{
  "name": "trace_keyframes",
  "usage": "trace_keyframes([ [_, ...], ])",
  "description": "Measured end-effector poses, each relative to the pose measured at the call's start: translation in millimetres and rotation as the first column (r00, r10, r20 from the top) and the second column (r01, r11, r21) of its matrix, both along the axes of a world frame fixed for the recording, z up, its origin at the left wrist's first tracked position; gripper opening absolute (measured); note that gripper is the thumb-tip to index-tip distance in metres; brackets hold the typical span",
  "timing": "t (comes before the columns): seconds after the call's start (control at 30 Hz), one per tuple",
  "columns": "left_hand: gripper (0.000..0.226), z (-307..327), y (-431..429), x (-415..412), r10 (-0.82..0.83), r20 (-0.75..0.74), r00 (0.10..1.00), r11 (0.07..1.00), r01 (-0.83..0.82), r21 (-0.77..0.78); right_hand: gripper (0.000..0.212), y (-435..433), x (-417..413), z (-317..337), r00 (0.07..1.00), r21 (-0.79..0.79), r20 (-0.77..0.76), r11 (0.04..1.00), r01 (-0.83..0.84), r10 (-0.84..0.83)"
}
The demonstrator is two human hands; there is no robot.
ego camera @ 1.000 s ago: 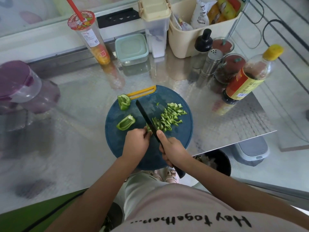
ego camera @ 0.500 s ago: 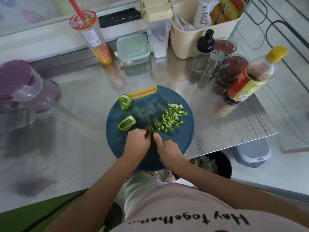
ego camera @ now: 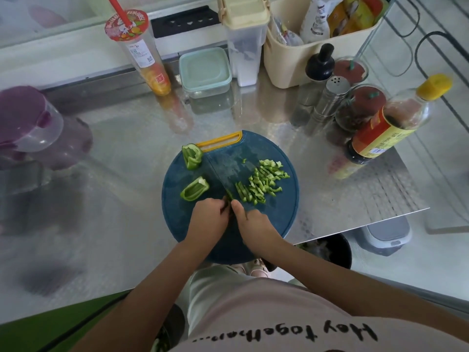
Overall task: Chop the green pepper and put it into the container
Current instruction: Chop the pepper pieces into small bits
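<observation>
On the round blue cutting board (ego camera: pixel 276 219) my right hand (ego camera: pixel 251 219) grips a black knife (ego camera: pixel 218 174), blade edge-down and pointing away from me. My left hand (ego camera: pixel 209 215) pinches a small piece of green pepper (ego camera: pixel 229 193) against the blade; most of it is hidden by my fingers. A pile of chopped pepper strips (ego camera: pixel 261 182) lies right of the blade. Two larger pepper chunks lie left of it, one near the board's yellow handle (ego camera: pixel 192 156), one closer to me (ego camera: pixel 194 189). A lidded pale-green container (ego camera: pixel 205 72) stands at the back.
A purple-lidded jug (ego camera: pixel 28 123) stands far left, a drink cup with a red straw (ego camera: pixel 138 47) at the back. A beige basket (ego camera: pixel 314 34), shakers, jars and a sauce bottle (ego camera: pixel 390 125) crowd the back right. The steel table's edge (ego camera: pixel 368 224) runs just right of the board.
The knife came down from a raised tilt to edge-on against the board. Both hands shifted slightly together at the pepper piece.
</observation>
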State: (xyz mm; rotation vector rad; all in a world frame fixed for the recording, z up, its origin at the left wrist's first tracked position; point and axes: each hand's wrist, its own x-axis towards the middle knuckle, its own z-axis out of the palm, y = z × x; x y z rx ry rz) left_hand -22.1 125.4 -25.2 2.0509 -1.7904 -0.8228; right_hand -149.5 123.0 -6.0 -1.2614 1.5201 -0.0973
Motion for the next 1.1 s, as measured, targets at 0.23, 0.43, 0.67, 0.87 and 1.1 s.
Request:
trace_keyframes([
  [0.23,0.031,2.8,1.0,-8.0,-0.057,0.149,0.987,0.996,0.065,-0.054,0.065,-5.5,10.0,-9.9,0.940,0.149,0.173,0.951,0.272,-0.296],
  [0.43,0.023,2.5,3.7,-2.5,0.017,0.070,0.997,0.993,-0.009,-0.115,0.062,-0.6,-5.9,-10.0,0.862,0.351,0.253,0.872,0.340,-0.439],
  [0.67,0.032,4.6,0.7,-3.1,0.106,0.001,0.994,0.994,-0.106,-0.003,0.057,8.0,-10.6,-4.0,0.892,0.239,0.294,0.930,0.279,-0.343],
  [0.87,0.030,2.7,-3.7,-2.3,0.138,-0.077,0.987,0.988,-0.132,0.076,0.057,11.2,-14.7,-5.1,0.922,0.185,0.270,0.954,0.235,-0.279],
  [1.1,0.030,3.3,-7.2,3.6,0.170,-0.159,0.973,0.969,-0.136,0.204,0.054,12.7,-18.0,-4.9,0.908,0.251,0.291,0.940,0.231,-0.301],
])
